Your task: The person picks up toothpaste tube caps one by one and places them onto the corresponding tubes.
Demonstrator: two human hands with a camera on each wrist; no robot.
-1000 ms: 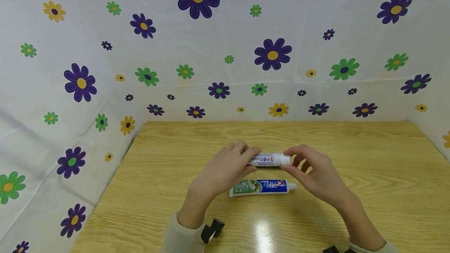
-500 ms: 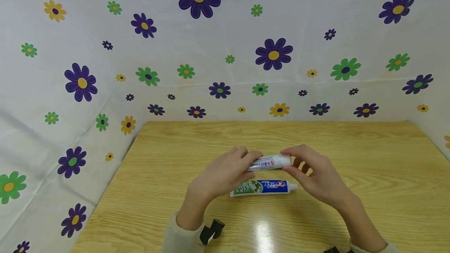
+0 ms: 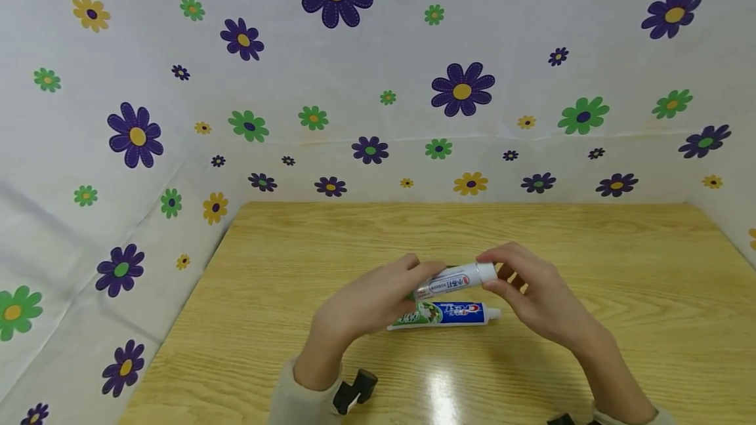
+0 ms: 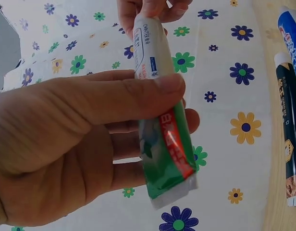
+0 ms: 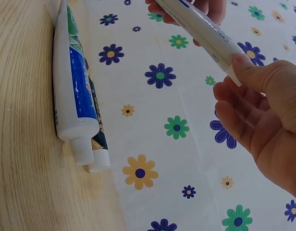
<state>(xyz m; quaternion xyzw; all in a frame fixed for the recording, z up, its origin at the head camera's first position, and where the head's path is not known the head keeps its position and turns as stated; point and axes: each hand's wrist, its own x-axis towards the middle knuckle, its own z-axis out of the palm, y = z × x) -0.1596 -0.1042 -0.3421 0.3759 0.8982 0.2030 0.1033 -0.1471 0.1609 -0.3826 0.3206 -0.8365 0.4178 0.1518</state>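
A white toothpaste tube (image 3: pixel 450 282) with a green and red tail end is held between both hands, tilted with its cap end higher. My left hand (image 3: pixel 369 297) grips its body, thumb across the front in the left wrist view, where the flat green tail (image 4: pixel 169 180) sticks out below. Thumb and fingers of my right hand (image 3: pixel 540 290) pinch the white cap end. Below the held tube lies a blue and green toothpaste tube (image 3: pixel 463 313), its left end partly hidden by my left hand. A dark toothpaste tube (image 4: pixel 288 125) lies beside it in the wrist views.
The wood-grain table (image 3: pixel 283 248) runs back to a white cloth (image 3: pixel 401 51) printed with flowers, which also stands along the sides. A black wrist mount (image 3: pixel 356 391) sits at my left sleeve.
Both hands keep hold of the white tube. It has turned from level to tilted, the left end dropping toward the blue and green tube and the cap end shifting slightly right.
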